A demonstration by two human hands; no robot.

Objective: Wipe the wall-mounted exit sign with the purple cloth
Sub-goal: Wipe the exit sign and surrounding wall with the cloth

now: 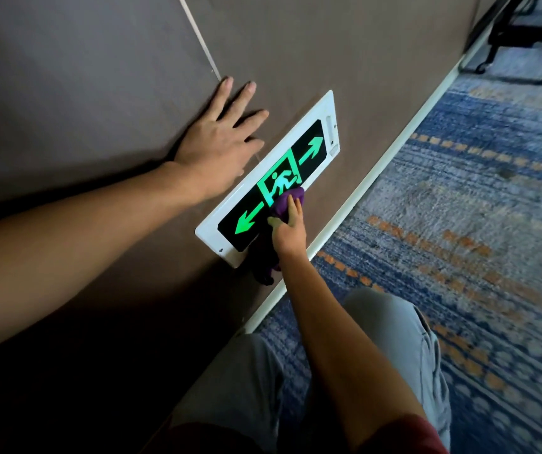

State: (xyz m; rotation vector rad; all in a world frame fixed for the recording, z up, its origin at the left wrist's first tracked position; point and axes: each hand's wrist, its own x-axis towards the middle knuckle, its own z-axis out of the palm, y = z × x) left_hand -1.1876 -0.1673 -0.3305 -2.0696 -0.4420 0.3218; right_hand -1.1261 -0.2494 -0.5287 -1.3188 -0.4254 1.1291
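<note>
The right hand has its fingers clamped on the purple cloth, pressing it against the lower middle of the exit sign. The sign sits low on the brown wall, just above the white baseboard, its long axis parallel to the baseboard, 2 green arrows pointing toward its ends. The left hand lies flat, fingers apart, on the wall beside the sign's upper edge.

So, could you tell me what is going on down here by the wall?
A person is cleaning a lit exit sign mounted low on the brown wall, just above the white baseboard. The right hand presses a purple cloth against the middle of the sign, beside the green running-figure symbol, with part of the cloth hanging below the frame. The left hand lies flat and open on the wall above the sign, as if for support. Both green arrows are uncovered.
</note>
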